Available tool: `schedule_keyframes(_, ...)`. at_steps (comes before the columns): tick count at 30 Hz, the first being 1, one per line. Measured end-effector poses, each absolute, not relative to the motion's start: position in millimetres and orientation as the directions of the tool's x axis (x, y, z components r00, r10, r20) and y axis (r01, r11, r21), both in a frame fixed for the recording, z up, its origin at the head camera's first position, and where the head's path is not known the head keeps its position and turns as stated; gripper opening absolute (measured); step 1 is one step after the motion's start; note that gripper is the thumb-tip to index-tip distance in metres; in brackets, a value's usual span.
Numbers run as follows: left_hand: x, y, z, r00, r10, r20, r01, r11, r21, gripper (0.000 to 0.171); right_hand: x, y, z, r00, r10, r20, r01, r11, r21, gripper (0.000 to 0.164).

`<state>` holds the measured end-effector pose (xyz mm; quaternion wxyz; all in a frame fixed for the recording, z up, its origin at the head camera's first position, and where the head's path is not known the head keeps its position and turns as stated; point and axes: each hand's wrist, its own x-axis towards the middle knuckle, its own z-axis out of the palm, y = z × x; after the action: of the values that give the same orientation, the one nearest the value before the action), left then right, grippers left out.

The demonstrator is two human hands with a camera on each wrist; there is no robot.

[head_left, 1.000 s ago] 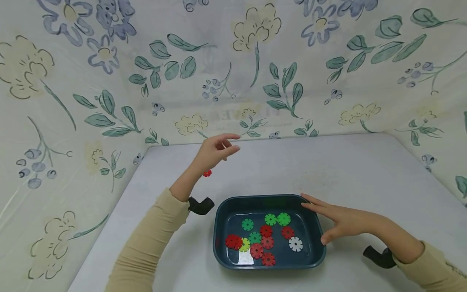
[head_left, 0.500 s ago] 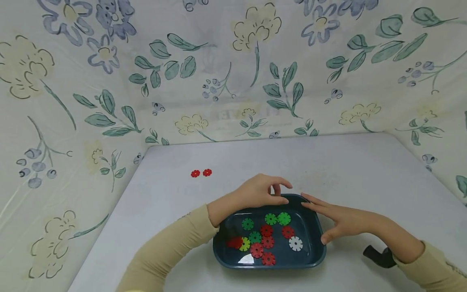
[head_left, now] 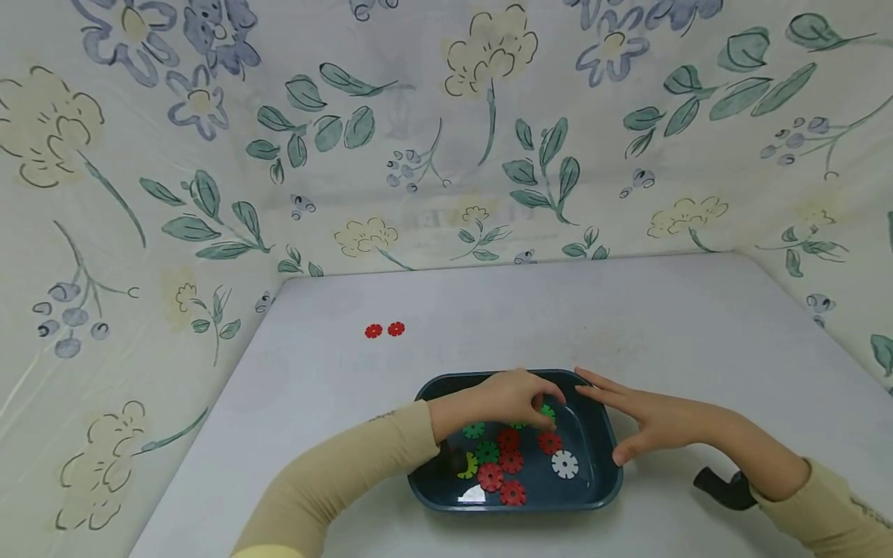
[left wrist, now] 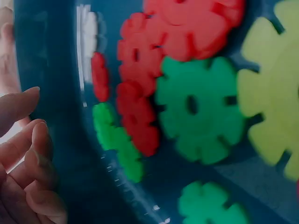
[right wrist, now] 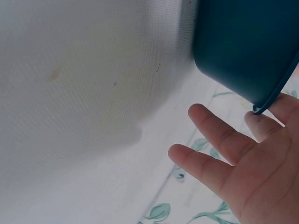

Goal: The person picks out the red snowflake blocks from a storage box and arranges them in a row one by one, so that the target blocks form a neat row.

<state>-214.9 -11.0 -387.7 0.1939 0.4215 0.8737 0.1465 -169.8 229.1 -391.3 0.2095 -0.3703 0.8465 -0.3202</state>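
The near edge of the table (head_left: pixel 649 325) falls below the head view. The left sleeve (head_left: pixel 363 465) hides some of the tray (head_left: pixel 533 510) on the side toward the table's left edge, and the left hand (head_left: pixel 523 399) part-covers a bright green disc (head_left: pixel 548 412); contact cannot be told. The left wrist view cuts off the yellow disc (left wrist: pixel 273 84) and blurs the white disc (left wrist: pixel 90 35). The right wrist view crops the right hand (right wrist: pixel 261 172).
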Motion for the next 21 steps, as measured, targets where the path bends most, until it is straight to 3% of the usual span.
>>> schedule_keyframes(8,-215.8,-6.7,-398.9,-0.575,0.768,-0.282,0.663,0.639,0.389,0.037,-168.8,228.8,-388.7,-0.637,-0.763,-0.116,-0.488,0.514,-0.706,0.089)
schedule_keyframes(21,-218.5,-4.9,-417.8,-0.517,0.801,-0.301,0.69,0.598,0.407,0.036,-169.1,228.6,-389.2,-0.641,-0.76,-0.111,-0.481,0.509,-0.714,0.089)
